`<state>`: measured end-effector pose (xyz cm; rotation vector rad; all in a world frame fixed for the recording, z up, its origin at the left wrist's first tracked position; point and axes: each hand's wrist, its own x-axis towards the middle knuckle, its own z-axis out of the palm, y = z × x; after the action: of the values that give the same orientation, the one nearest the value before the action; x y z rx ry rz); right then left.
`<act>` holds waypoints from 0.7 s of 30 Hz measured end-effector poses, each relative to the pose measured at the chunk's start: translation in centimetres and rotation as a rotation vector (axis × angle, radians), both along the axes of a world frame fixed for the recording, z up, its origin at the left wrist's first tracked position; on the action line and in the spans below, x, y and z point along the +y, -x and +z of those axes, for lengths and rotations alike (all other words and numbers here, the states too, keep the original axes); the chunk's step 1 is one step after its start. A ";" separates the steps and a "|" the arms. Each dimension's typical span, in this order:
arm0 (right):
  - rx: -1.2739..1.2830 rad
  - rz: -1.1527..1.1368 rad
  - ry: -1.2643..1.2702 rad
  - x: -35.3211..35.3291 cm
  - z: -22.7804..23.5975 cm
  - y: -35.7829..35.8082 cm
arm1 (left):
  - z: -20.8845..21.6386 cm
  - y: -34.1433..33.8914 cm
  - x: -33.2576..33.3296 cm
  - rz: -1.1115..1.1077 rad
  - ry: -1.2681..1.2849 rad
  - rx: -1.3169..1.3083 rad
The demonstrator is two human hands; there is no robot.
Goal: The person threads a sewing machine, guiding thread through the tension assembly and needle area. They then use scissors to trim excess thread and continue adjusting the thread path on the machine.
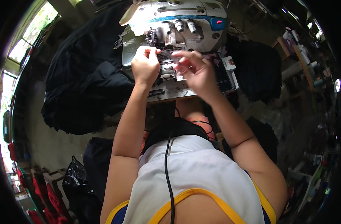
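Both hands are raised in front of a white overlock sewing machine (205, 37) with a blue stripe. My left hand (145, 66) is closed, thumb and forefinger pinched together beside the needle area; what it holds, if anything, is too small to make out. To its right, my right hand (196, 74) is smeared by motion, its fingers curled toward the left hand. A small gap separates the two hands. Between and behind them show the machine's metal looper parts (166, 69), partly hidden by the fingers. Tension knobs (179, 25) line the machine's front.
A large heap of black cloth (84, 82) hangs at the left of the machine, and more black cloth (254, 67) lies at the right. A small white box (228, 62) stands at the table's right side. A black cable (167, 168) runs down my front.
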<state>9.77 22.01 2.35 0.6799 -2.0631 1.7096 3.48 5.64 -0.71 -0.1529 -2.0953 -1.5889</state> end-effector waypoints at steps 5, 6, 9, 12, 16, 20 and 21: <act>0.208 -0.122 -0.280 -3.9 -2.1 -1.1 | -0.5 -0.4 -0.4 -0.081 -0.110 -0.113; 0.198 -0.126 -0.322 -4.0 -2.4 -1.4 | -0.3 -0.6 -0.5 -0.061 -0.091 -0.123; 0.198 -0.116 -0.422 -4.1 -3.0 -2.3 | -1.0 -0.5 -1.3 -0.064 -0.036 -0.088; 0.252 -0.138 -0.456 -4.1 -3.8 -2.4 | -1.2 -0.3 -1.1 -0.106 -0.143 -0.170; 0.131 -0.092 -0.309 -3.4 -3.6 -2.6 | -1.5 -0.2 -1.0 -0.155 -0.235 -0.139; 0.047 -0.160 -0.237 -1.9 -3.1 -0.7 | -0.8 -0.6 -1.1 -0.178 -0.230 -0.172; 0.049 -0.168 -0.231 -1.8 -2.6 0.0 | -0.7 -0.7 -1.2 -0.179 -0.217 -0.177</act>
<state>9.75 20.26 -0.24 0.5908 -2.2349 1.3650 4.16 4.47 -1.39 -0.1319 -2.0682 -1.9899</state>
